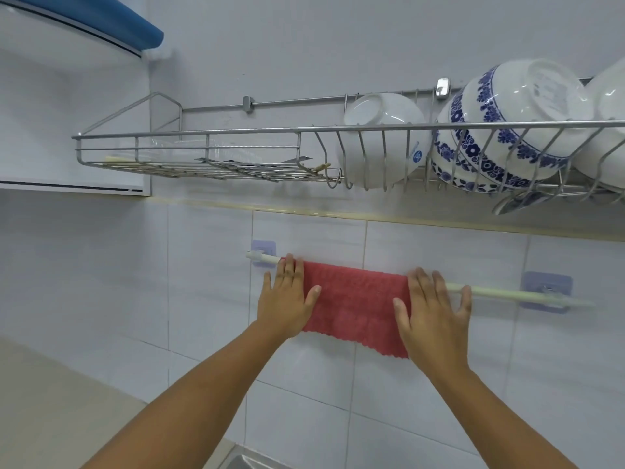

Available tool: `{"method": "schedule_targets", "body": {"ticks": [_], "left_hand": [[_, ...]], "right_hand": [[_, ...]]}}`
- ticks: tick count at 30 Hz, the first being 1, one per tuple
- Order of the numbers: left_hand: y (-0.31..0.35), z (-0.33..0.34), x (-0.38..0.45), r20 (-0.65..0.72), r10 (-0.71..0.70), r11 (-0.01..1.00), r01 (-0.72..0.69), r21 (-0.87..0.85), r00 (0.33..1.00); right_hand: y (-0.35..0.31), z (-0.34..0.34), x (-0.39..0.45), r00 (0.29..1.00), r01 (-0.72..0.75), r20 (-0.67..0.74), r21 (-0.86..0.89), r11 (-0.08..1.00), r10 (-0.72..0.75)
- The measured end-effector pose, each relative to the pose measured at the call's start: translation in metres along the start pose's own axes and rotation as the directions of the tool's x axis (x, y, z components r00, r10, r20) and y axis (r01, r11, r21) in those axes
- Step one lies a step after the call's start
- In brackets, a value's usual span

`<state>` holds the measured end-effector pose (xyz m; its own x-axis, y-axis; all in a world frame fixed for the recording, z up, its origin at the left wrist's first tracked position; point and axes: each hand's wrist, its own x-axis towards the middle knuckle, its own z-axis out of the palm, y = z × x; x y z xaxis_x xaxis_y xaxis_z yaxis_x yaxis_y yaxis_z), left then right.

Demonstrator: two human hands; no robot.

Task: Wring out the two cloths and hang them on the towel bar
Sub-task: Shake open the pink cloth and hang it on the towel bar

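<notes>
A red cloth (355, 302) hangs spread over the pale towel bar (500, 293), which is fixed to the tiled wall by two lilac pads. My left hand (287, 299) lies flat on the cloth's left edge with its fingers apart and its fingertips on the bar. Over the cloth's right edge, my right hand (433, 313) also lies flat, fingers spread, thumb on the cloth. Neither hand grips anything. A second cloth is not in view.
Above the bar a wire dish rack (189, 133) juts from the wall, holding white bowls (382, 137) and blue-patterned bowls (500, 130). A white cabinet (67, 130) is at upper left. A sink corner (243, 460) shows at the bottom edge.
</notes>
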<state>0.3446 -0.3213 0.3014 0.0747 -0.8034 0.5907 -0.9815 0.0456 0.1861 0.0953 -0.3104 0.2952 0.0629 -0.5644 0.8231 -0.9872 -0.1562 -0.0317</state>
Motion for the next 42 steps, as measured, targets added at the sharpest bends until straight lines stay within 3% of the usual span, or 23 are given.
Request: {"method": "schedule_targets", "body": {"ticks": [9,17,30,35,42], "left_hand": [[-0.026,0.002,0.004,0.0,-0.021,1.0,0.021,0.005,1.0],[-0.047,-0.006,0.009,0.079,-0.018,0.999,0.022,-0.05,0.997],[-0.047,-0.008,0.01,0.021,-0.073,0.974,0.066,0.217,0.997],[-0.043,-0.015,0.01,0.036,-0.045,0.987,0.039,0.159,0.998],[-0.04,-0.019,0.009,0.111,-0.046,0.994,0.034,0.107,0.993]], "right_hand": [[-0.012,0.003,0.002,0.998,0.064,0.02,-0.057,0.996,-0.063],[-0.027,0.007,0.005,0.997,0.075,0.005,-0.042,0.996,-0.075],[-0.033,0.01,0.007,0.993,0.113,0.023,-0.038,0.993,-0.112],[-0.037,0.005,0.004,0.995,0.093,0.035,-0.01,0.996,-0.092],[-0.042,0.003,0.008,0.976,0.147,0.171,-0.069,0.987,-0.133]]}}
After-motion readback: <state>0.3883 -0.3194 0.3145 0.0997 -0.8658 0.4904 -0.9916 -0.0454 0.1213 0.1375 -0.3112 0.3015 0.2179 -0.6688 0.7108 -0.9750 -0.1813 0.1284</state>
